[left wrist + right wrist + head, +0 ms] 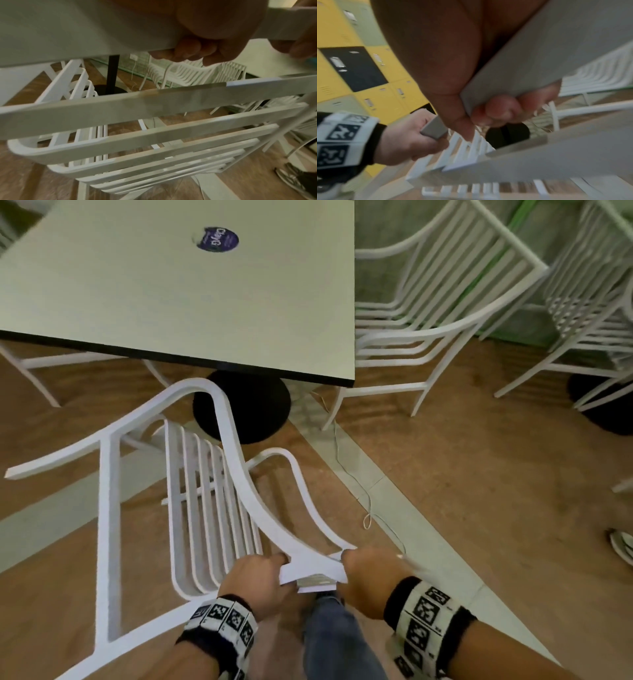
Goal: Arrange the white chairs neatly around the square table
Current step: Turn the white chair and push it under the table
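A white slatted chair [205, 491] is in front of me, tilted and turned at an angle, its front toward the square table [171, 289]. Both hands hold the flat top rail of its backrest [311, 570]. My left hand [260, 580] grips the rail's left end, fingers curled under it [193, 50]. My right hand [363, 577] grips the right end, fingers wrapped round the rail [501, 109]. The table has a pale top, a dark sticker [217, 239] and a black round base [241, 405]. A second white chair [428, 313] stands at the table's right side.
More white chairs [589, 302] are bunched at the far right beside another black base [603, 402]. A chair leg [34, 378] shows under the table's left edge. A thin cord [363, 501] lies on the wood floor. Yellow lockers [351, 54] are behind me.
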A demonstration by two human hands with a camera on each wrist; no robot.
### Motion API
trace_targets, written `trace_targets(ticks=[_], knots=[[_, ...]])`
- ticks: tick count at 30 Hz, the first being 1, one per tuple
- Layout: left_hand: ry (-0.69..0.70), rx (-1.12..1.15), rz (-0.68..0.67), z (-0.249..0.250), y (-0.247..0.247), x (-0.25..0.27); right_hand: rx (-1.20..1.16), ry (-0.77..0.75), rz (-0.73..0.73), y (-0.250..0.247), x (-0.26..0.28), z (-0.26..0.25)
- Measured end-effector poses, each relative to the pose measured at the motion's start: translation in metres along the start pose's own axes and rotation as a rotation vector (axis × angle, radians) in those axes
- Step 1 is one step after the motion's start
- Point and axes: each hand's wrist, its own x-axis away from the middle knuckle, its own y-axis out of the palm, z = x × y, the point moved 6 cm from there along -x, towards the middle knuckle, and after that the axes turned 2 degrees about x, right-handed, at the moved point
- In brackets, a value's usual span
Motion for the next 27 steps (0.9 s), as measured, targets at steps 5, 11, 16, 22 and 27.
trace_targets(ticks=[5,11,16,22,27], knots=[[0.019,0.164,0.173,-0.045,-0.032,0.065,0.123,-0.013,-0.034,-0.029,0.043,-0.093],[0.056,0.426,0.436,-0.095,-0.055,0.117,0.202,-0.076,-0.059,-0.064,0.08,-0.191],[-0.021,0.605,0.505,-0.138,-0.054,0.131,0.254,-0.163,0.007,-0.078,0.097,-0.244],[-0.154,0.689,0.48,-0.181,-0.049,0.148,0.029,-0.286,0.225,-0.108,0.137,-0.209],[-0.282,0.692,0.434,-0.184,-0.059,0.174,0.008,-0.264,0.182,-0.075,0.112,-0.155]])
